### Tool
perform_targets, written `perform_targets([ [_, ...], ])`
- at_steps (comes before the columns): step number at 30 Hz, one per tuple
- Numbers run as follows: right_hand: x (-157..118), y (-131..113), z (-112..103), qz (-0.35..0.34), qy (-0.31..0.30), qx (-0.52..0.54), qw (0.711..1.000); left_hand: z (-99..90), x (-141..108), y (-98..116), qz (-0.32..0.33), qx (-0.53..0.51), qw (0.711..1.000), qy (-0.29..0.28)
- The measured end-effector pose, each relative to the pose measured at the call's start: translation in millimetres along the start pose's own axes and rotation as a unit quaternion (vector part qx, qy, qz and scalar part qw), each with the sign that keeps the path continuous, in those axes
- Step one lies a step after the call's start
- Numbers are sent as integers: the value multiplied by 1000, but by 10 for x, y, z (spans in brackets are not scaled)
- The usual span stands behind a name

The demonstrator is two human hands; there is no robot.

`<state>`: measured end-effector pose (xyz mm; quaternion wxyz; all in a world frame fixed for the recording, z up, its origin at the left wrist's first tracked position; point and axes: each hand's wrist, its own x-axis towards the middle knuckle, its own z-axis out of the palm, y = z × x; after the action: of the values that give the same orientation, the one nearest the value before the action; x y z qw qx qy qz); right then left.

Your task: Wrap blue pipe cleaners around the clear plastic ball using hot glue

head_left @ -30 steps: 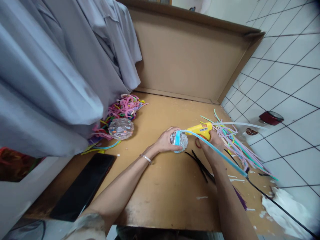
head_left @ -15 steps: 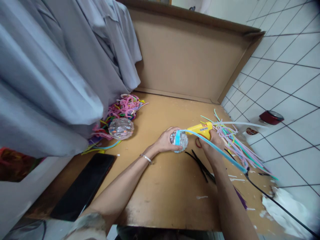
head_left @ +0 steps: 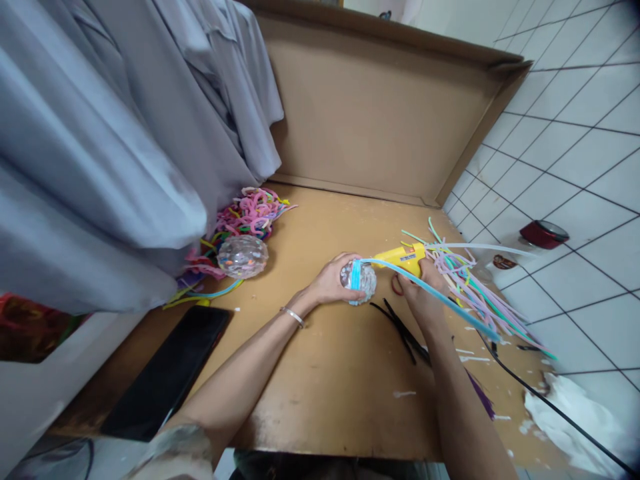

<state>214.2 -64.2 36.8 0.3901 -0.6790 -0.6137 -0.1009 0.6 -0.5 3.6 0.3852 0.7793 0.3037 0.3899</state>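
Fingers of my left hand (head_left: 334, 280) wrap the left side of a small clear ball (head_left: 369, 283) above the middle of the table. A blue pipe cleaner (head_left: 425, 288) lies over the ball's face and trails off to the right, passing in front of my right wrist. My right hand (head_left: 425, 283) grips a yellow glue gun (head_left: 401, 259), its nozzle at the ball's upper right, by the blue strip. A pale glue stick (head_left: 480, 248) sticks out behind the gun. Red scissor handles (head_left: 397, 285) show partly beside my right hand.
Black pipe cleaners (head_left: 400, 327) lie below the ball. Pastel pipe cleaners (head_left: 475, 287) spread at right near a red-lidded jar (head_left: 544, 235). At left are another clear ball (head_left: 243, 257), a colourful pile (head_left: 255, 213) and a black phone (head_left: 170, 370). Cardboard (head_left: 370, 107) stands behind; a black cord (head_left: 555, 410) runs right.
The free end of the blue pipe cleaner has shifted slightly at the right, and the black cord near it has moved a little. Both hands hold nearly the same position.
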Motion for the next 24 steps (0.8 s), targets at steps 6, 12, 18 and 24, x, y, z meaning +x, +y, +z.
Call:
perform_targets([
  [6,0,5,-16,20,-3,-4,1000,1,-6,-12,5,2,1000,-2],
  [12,6,-5,-30,15,-5,2,1000,1,-1,-8,2,4,1000,0],
  [18,-5,-5,-21,26,4,-2,1000,-2,-1,-7,-4,-1,1000,-1],
  [24,-3,2,-15,0,3,-13,1000,-2,-4,-11,4,0,1000,-2],
])
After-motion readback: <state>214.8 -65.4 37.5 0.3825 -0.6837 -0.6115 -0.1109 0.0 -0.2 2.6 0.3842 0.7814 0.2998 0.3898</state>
